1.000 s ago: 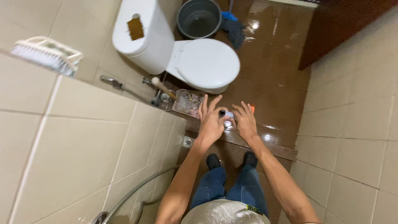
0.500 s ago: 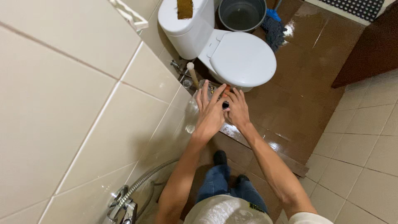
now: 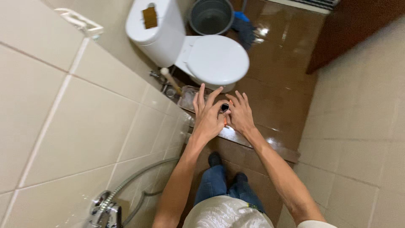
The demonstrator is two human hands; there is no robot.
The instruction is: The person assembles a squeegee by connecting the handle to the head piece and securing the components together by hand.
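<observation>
While fingers spread: two hands (image 3: 223,116), one small dark cylinder (image 3: 225,107) (between).

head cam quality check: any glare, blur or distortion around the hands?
Head view: glare streaks on the wet brown floor, brightest near the mop; wide-angle bend in the wall tile lines; left hand and right hand fairly sharp, but the small dark-tipped object between them is too small and hidden to identify.
</observation>
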